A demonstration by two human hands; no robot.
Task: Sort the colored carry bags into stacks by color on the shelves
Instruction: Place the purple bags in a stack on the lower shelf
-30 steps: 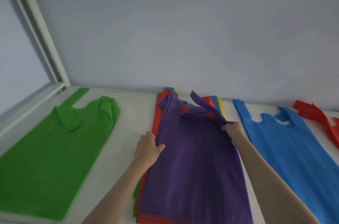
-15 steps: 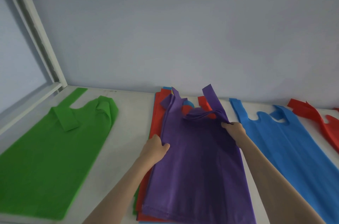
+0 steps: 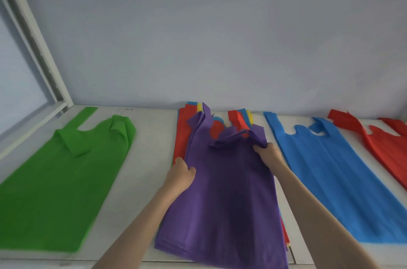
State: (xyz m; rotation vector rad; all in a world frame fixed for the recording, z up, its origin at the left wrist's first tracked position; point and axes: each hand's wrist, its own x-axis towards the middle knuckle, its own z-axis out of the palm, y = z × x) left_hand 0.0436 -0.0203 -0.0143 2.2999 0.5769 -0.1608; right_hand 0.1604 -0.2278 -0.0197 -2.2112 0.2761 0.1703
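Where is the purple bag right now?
In the head view, the purple bag is at centre, on top of the mixed pile, between the green bag and blue bag, gripped by the left hand and right hand.

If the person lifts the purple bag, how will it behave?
The purple bag will probably sag and fold: its handles already crumple where the right hand pinches them. It seems light, being thin fabric. It may drag the mixed pile beneath.
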